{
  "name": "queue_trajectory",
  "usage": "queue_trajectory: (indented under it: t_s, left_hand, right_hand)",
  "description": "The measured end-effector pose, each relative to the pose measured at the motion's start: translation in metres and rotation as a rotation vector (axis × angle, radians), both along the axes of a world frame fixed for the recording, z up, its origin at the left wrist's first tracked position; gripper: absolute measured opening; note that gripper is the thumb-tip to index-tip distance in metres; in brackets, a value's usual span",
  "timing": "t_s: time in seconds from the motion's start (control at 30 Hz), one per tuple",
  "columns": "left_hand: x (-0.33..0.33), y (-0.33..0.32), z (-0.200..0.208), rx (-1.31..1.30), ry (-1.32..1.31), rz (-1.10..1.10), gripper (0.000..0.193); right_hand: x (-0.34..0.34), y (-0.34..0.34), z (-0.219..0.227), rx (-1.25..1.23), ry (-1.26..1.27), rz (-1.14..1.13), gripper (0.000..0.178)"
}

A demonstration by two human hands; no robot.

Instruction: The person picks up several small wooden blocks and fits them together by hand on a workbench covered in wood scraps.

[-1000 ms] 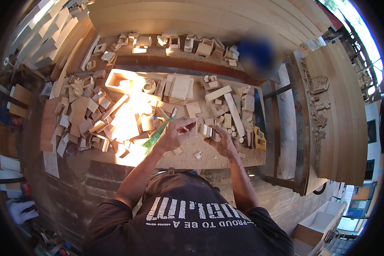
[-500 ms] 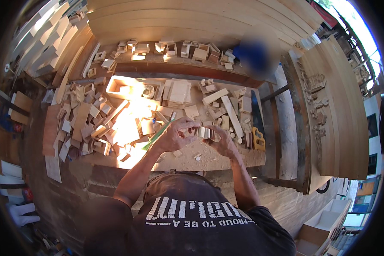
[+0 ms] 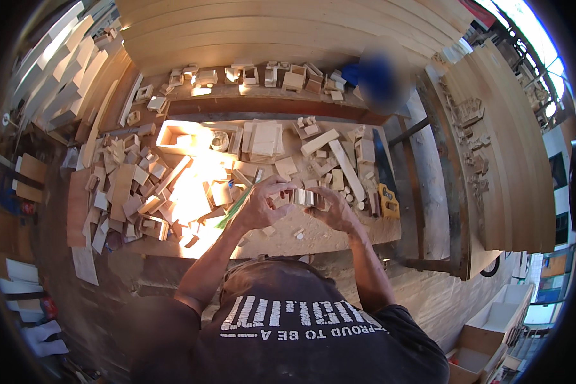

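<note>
In the closed grip of the right hand (image 3: 333, 210), holds a small wooden block (image 3: 304, 197) left of the palm, long axis unclear. Curls the left hand (image 3: 265, 205) half open at the block's left, contact unclear. Hovers above the worktop (image 3: 281, 240).

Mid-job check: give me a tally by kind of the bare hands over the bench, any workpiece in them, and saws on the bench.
Hands: 2 (left hand, right hand)
Held wooden workpiece: 1, as far as visible
Yellow-handled saw: 1
Total: 4
</note>
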State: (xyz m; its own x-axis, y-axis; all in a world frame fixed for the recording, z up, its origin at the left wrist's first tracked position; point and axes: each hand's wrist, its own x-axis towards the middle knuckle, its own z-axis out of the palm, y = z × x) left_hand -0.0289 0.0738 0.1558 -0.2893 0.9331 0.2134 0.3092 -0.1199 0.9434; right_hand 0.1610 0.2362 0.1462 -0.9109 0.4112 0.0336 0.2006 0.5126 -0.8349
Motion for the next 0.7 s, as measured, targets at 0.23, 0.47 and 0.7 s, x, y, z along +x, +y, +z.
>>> queue_trajectory:
  t_s: [0.23,0.47,0.7]
  left_hand:
    - [0.004,-0.001,-0.009,0.035,-0.003,0.039,0.039]
    - [0.006,0.0,-0.019,0.048,-0.077,0.024,0.04]
    - [0.01,0.0,-0.034,0.055,-0.298,-0.031,0.045]
  right_hand:
    - [0.003,0.0,0.006,0.009,-0.044,0.011,0.048]
    - [0.006,0.005,0.018,-0.04,-0.059,0.076,0.044]
    - [0.008,0.012,0.035,-0.079,-0.181,0.106,0.046]
